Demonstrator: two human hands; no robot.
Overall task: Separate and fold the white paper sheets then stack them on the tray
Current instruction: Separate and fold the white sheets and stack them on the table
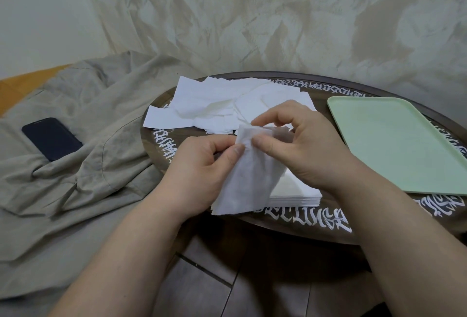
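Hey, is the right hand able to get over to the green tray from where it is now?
Probably yes. The right hand is beside the green tray, with only bare tabletop between them and nothing lying on the tray. It is busy, though, pinching the white sheet together with the left hand.

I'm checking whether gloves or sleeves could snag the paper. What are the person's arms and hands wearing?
Nothing that shows. The left hand and right hand are bare, with no gloves, rings or watch in view, and both forearms are uncovered down to the frame edge, so no sleeves appear. The nails look short and unpainted.
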